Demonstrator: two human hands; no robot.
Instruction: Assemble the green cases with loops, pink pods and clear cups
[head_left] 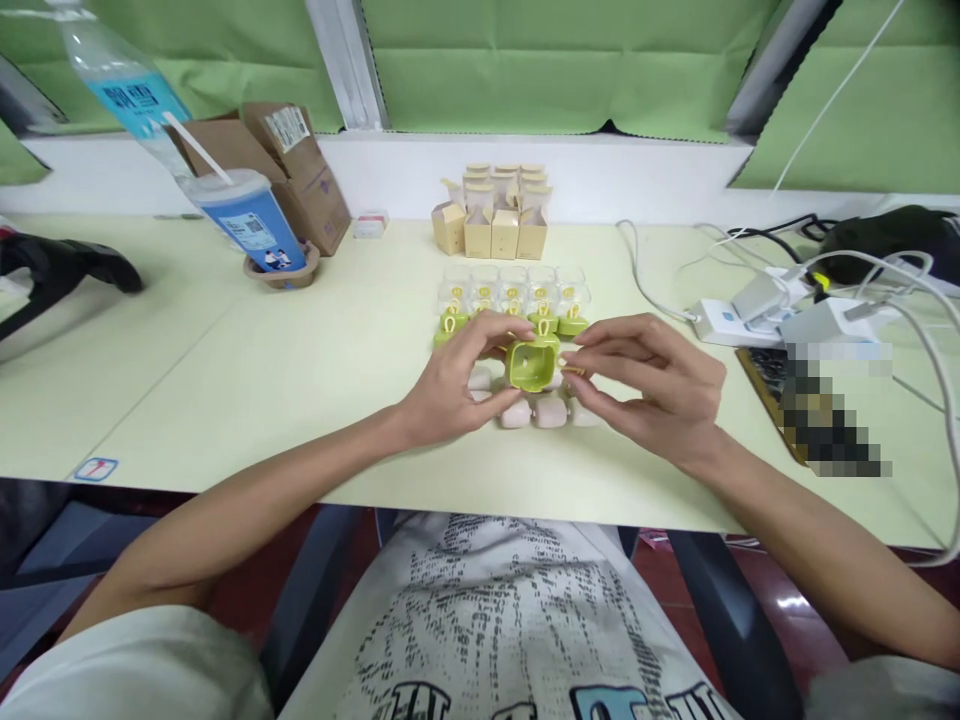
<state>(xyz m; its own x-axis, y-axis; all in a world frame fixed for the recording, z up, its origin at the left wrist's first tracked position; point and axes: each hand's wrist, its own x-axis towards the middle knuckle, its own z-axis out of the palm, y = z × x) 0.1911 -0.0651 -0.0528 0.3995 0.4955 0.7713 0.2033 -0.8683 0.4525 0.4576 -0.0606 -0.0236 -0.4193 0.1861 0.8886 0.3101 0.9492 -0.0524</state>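
Observation:
My left hand point(454, 385) is closed round a small green square base point(533, 362), held just above the pale table point(285, 370). My right hand point(649, 385) pinches a small yellowish piece point(571, 369) at the base's right edge. Pale pink blocks point(534, 411) lie on the table under and between my hands. Behind them stands a row of clear cubes point(514, 290) and green bases with yellow rings point(555, 322). Further back is a cluster of small tan boxes point(496, 215).
A blue cup with a straw point(251, 225) and a tilted water bottle point(124, 85) stand at the back left beside a cardboard box point(300, 170). A white power strip and cables point(757, 310) lie at the right. A black object point(60, 265) sits far left.

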